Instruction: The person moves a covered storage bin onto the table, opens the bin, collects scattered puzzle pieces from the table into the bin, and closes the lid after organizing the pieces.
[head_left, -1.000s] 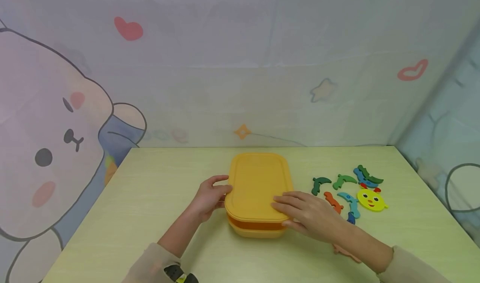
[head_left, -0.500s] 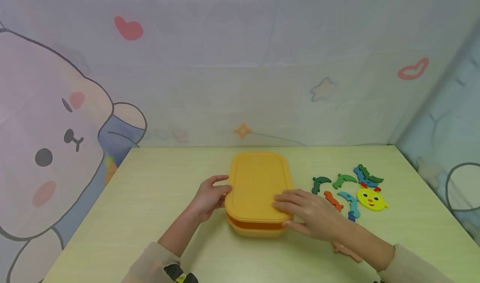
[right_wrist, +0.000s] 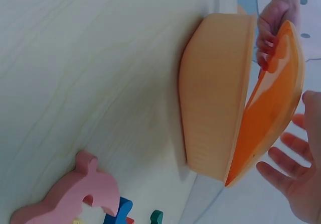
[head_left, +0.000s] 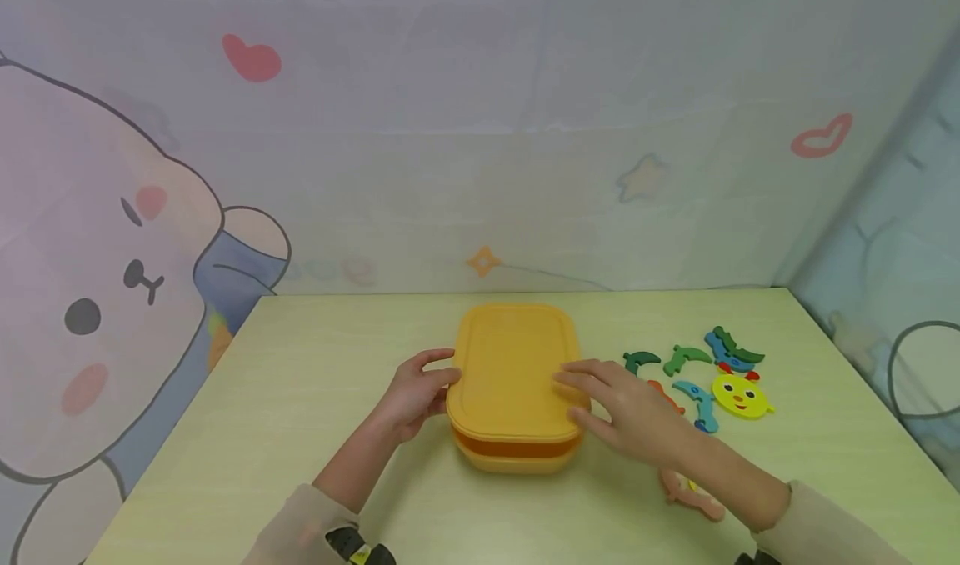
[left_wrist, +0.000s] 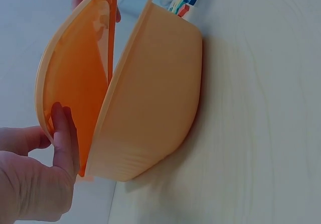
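Note:
A yellow plastic box [head_left: 517, 465] stands on the table with its yellow lid [head_left: 517, 365] tilted over it. The near edge is raised, leaving a gap, and the far edge is down at the box rim. My left hand [head_left: 416, 394] pinches the lid's left edge, thumb on top and fingers [left_wrist: 62, 138] underneath in the left wrist view. My right hand [head_left: 633, 411] is at the lid's right edge with fingers spread and fairly straight, lightly touching or just off it. The box's inside is mostly hidden.
Right of the box lie several flat colourful toy pieces: a yellow smiling face [head_left: 741, 397], a light blue piece [head_left: 702, 405], a green piece [head_left: 686, 357] and a pink piece [head_left: 693, 500]. My right forearm passes over some. A patterned cloth [head_left: 525, 132] hangs behind the table.
My right hand has shifted slightly up and to the right on the lid, its fingers drawing back toward the edge. The left hand and lid stay nearly still.

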### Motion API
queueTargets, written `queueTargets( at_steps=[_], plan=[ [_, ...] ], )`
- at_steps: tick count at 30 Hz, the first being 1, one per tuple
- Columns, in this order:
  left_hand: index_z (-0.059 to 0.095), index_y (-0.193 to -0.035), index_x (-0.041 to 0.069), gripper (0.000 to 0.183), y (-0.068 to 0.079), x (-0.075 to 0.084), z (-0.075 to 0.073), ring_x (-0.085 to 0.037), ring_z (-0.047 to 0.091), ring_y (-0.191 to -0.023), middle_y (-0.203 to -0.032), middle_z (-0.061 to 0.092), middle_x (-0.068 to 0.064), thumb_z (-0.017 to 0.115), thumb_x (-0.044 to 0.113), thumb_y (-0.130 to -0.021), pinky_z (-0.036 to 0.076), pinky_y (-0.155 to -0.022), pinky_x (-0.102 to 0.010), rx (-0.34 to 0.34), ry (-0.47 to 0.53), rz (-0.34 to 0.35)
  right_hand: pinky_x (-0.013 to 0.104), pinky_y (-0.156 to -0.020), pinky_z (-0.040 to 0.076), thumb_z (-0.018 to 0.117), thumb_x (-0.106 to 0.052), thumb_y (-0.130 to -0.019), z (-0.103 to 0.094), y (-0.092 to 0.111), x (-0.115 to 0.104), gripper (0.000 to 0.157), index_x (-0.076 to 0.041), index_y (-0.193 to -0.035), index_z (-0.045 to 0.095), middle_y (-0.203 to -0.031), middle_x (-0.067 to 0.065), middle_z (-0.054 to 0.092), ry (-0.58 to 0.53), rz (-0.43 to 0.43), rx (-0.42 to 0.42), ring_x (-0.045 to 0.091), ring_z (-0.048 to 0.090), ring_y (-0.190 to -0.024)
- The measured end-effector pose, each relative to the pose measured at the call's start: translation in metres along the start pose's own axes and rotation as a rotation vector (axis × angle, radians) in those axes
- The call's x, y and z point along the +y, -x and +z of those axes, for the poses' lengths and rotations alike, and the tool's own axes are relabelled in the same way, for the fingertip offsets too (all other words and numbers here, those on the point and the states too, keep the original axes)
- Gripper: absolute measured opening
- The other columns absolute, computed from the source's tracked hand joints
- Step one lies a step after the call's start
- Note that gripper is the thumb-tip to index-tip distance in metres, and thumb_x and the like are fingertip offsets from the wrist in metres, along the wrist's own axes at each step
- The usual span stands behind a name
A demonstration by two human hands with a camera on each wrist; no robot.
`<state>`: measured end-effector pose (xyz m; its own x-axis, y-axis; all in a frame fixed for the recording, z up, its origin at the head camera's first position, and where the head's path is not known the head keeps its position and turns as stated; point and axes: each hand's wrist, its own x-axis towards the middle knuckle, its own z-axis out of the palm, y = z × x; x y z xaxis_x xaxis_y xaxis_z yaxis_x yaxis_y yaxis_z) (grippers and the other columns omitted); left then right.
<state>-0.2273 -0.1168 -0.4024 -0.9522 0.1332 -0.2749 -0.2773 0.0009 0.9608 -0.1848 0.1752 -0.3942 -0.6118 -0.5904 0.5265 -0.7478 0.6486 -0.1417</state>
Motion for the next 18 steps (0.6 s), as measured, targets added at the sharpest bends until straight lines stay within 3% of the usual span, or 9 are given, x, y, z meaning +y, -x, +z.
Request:
queueTargets(
  at_steps=[7, 18],
  plan=[
    [0.046, -0.129, 0.006, 0.045, 0.001, 0.002, 0.0, -0.013, 0.063, -0.059, -0.082, 0.064, -0.008, 0.059, 0.009, -0.086, 0.052, -0.055, -0.021, -0.008, 0.005, -0.001, 0.03, -0.072, 0.055, 0.062, -0.024, -0.088, -0.002, -0.006, 0.003, 0.038, -0.011, -0.123, 0.055, -0.115, 0.004, 0.058, -0.182, 0.34, -0.054, 0.021, 0.061, -0.096],
    [0.046, -0.129, 0.007, 0.045, 0.002, 0.003, 0.0, -0.014, 0.063, -0.059, -0.082, 0.065, -0.009, 0.059, 0.009, -0.086, 0.053, -0.055, -0.022, -0.011, 0.02, 0.004, 0.032, -0.072, 0.056, 0.054, -0.032, -0.093, -0.006, -0.014, 0.013, 0.05, -0.01, -0.136, 0.041, -0.124, 0.015, 0.054, -0.511, 0.752, -0.163, 0.03, 0.06, -0.101]
  ],
)
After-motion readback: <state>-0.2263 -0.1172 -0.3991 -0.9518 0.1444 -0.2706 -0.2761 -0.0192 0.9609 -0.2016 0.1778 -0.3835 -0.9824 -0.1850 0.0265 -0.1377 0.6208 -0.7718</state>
